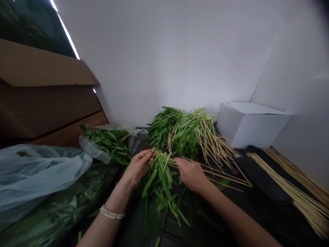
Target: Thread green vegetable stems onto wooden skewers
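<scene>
My left hand [138, 165] pinches the top of a small bunch of green leafy stalks [160, 178] that hangs down toward me over the dark table. My right hand [190, 174] is closed around a thin bamboo skewer [221, 175] whose tip meets the stalks near my left fingers. Behind my hands lies a pile of greens on skewers [189, 132], sticks fanning out to the right. A pearl bracelet [111, 213] sits on my left wrist.
A clear plastic bag [38, 171] with more greens [111, 142] lies at left, under brown cardboard boxes [48, 99]. A white box [250, 123] stands back right. Loose bamboo skewers [295, 192] lie along the right side beside a dark tray. White walls close off the back.
</scene>
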`<state>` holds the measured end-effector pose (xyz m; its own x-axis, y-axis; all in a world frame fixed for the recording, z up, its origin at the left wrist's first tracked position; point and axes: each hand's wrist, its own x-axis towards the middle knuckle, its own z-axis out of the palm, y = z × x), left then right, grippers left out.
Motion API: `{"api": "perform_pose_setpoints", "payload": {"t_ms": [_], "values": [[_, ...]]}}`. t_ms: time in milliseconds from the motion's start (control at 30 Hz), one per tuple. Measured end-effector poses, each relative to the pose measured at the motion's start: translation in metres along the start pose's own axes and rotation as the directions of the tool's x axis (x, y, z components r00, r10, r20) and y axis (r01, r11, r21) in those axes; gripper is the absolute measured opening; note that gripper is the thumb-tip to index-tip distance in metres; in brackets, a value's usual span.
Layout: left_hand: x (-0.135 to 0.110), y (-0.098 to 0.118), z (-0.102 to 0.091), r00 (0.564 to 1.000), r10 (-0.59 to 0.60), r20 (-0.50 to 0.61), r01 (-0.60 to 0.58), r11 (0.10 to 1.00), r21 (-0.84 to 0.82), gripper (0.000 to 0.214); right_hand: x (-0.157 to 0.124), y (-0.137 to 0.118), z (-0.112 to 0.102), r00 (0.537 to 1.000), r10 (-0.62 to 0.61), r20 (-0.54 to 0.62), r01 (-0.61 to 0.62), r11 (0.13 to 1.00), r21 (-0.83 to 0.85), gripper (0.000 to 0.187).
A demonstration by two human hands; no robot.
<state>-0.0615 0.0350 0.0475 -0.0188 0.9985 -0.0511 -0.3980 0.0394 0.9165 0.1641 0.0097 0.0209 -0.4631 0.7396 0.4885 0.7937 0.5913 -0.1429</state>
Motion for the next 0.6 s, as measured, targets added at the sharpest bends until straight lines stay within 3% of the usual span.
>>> {"api": "perform_pose_setpoints", "payload": {"t_ms": [600], "values": [[-0.0005,-0.0037,0.0017,0.997,0.026,-0.067,-0.019,0.995,0.098,0.038,-0.0001,-0.0052,-0.0002,0.999,0.030,0.037,-0.027,0.997,-0.074,0.028]]}}
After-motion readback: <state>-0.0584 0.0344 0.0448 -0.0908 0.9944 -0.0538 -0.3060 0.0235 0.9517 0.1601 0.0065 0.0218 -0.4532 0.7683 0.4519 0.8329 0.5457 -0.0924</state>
